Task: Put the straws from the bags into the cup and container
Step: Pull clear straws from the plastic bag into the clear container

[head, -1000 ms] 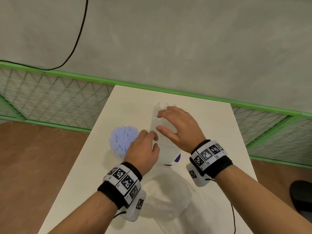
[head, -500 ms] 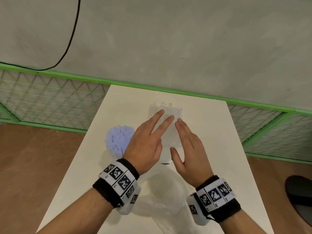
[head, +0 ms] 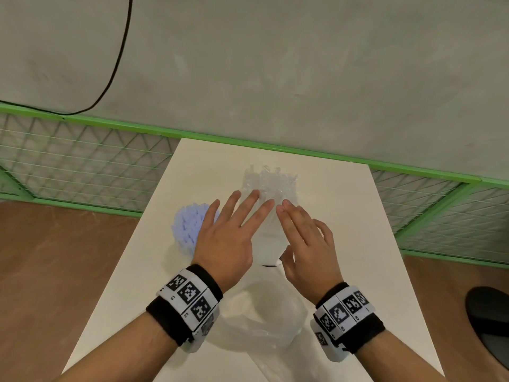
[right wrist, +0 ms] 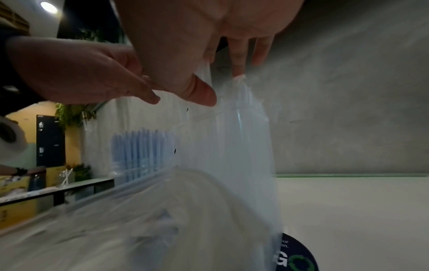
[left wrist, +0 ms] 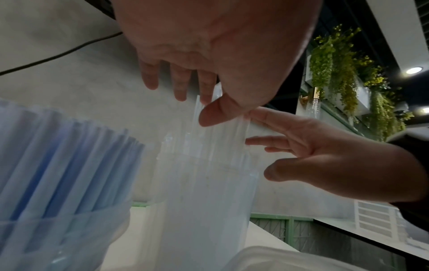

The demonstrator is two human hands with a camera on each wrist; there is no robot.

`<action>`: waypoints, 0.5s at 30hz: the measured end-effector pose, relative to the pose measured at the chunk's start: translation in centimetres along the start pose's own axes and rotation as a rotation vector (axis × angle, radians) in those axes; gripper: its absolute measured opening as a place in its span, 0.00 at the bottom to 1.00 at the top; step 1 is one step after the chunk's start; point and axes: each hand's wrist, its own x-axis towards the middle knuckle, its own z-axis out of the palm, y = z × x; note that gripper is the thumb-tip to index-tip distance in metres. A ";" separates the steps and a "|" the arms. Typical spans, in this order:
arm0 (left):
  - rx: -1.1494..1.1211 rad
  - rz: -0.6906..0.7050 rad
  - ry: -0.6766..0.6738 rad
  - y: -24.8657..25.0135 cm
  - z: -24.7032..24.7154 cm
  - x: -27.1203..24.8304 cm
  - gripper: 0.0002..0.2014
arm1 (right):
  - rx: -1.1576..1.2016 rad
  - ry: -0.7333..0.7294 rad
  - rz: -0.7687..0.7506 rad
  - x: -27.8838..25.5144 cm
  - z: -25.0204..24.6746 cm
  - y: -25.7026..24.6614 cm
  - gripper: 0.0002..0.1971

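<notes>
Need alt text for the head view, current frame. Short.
Two open hands, left hand and right hand, reach with straight fingers over a tall clear cup packed with clear straws on a white table. A container of blue straws stands left of it, and empty plastic bags lie between the wrists.
</notes>
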 end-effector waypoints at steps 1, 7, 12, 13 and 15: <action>0.030 -0.003 -0.001 0.0 0.1 -0.1 0.44 | -0.032 -0.016 -0.002 0.0 0.0 0.1 0.46; 0.153 -0.006 -0.123 -0.3 1.3 -0.6 0.44 | -0.199 -0.114 -0.016 -0.3 0.6 0.8 0.44; 0.171 -0.019 -0.220 0.4 1.5 -0.4 0.42 | -0.211 -0.200 0.014 -0.8 0.8 0.9 0.44; 0.158 -0.021 -0.217 0.3 1.4 -0.3 0.41 | -0.203 -0.217 0.008 -0.6 0.6 0.9 0.44; 0.101 0.001 -0.181 0.2 0.9 -0.1 0.42 | -0.168 -0.224 -0.022 -0.4 0.2 1.2 0.43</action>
